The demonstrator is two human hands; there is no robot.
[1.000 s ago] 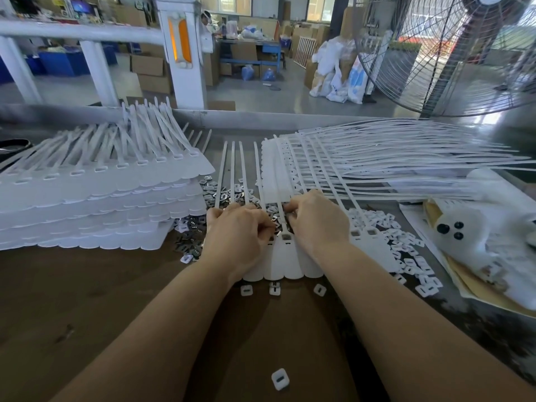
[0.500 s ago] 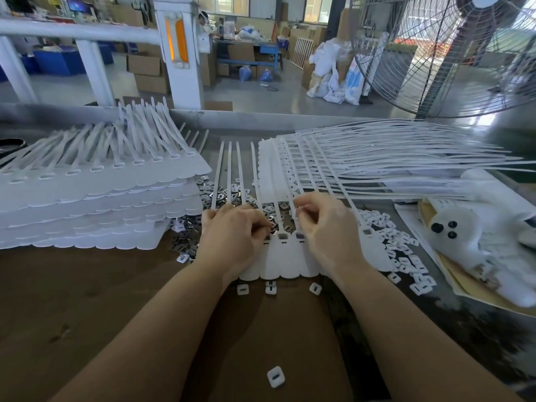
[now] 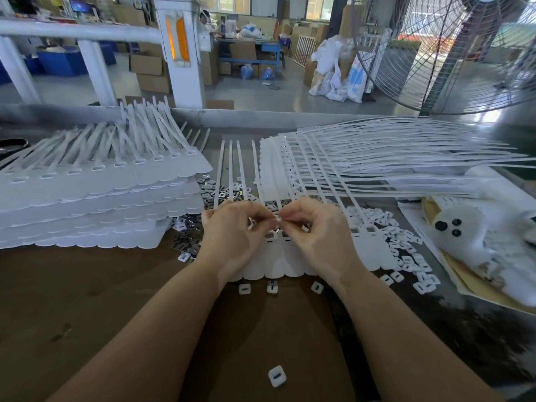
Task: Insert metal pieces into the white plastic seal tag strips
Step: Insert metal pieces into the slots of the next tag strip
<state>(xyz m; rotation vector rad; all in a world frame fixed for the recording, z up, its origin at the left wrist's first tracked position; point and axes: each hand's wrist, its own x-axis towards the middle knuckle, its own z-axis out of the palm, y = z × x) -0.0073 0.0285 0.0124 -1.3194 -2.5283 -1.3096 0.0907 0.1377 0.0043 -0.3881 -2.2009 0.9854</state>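
Fingertips of the left hand [image 3: 235,230] and right hand [image 3: 316,230] are pinched on a small metal piece [image 3: 278,218], held above the seal tag strip [image 3: 275,256] on the worktop [image 3: 87,300]; it is best squared over the slot before pressing.

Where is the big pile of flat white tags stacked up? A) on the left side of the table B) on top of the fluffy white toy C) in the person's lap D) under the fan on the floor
A, the tall stack of white seal tag strips sits on the left part of the brown table, left of the left hand, while the fluffy white toy lies far right.
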